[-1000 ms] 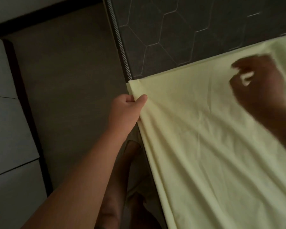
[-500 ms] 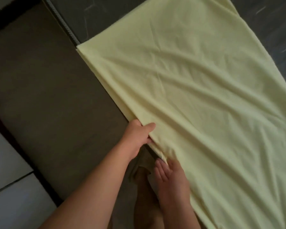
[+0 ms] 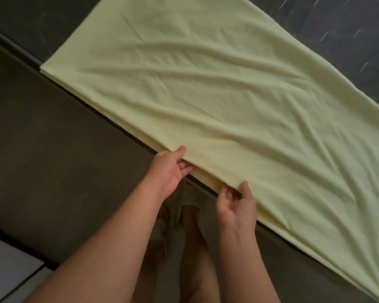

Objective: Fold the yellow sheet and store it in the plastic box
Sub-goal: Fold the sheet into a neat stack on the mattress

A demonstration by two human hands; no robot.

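The yellow sheet (image 3: 217, 101) lies as a long folded strip across the dark quilted mattress (image 3: 341, 40), wrinkled, with its near edge hanging along the mattress side. My left hand (image 3: 170, 169) pinches that near edge, thumb on top and fingers underneath. My right hand (image 3: 236, 203) grips the same edge a little further right, thumb over the fabric. No plastic box is in view.
The brown floor (image 3: 64, 160) runs beside the bed on the left. White tiles (image 3: 11, 272) show at the bottom left corner. My bare legs and feet (image 3: 190, 248) stand close against the bed's edge, below my hands.
My right hand came from the sheet's far side down to the near edge and took hold of it. My left hand slid along that edge. The view swung right along the strip.
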